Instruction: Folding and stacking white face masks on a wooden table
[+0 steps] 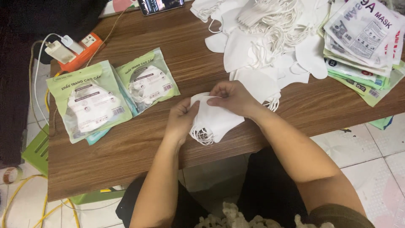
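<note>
Hands meet over a small stack of white face masks point(215, 118): left hand point(181, 120) pinches one edge, right hand point(232, 98) grips the top, squaring them near the wooden table's point(139, 143) front edge.

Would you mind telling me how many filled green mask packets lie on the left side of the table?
2 clearly: a larger packet at far left and a smaller packet beside it, overlapping. A teal edge beneath suggests another may be hidden.

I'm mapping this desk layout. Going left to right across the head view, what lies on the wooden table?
Orange power strip → sealed green mask packets → left hand → folded white masks → right hand → stack of empty packets.
</note>
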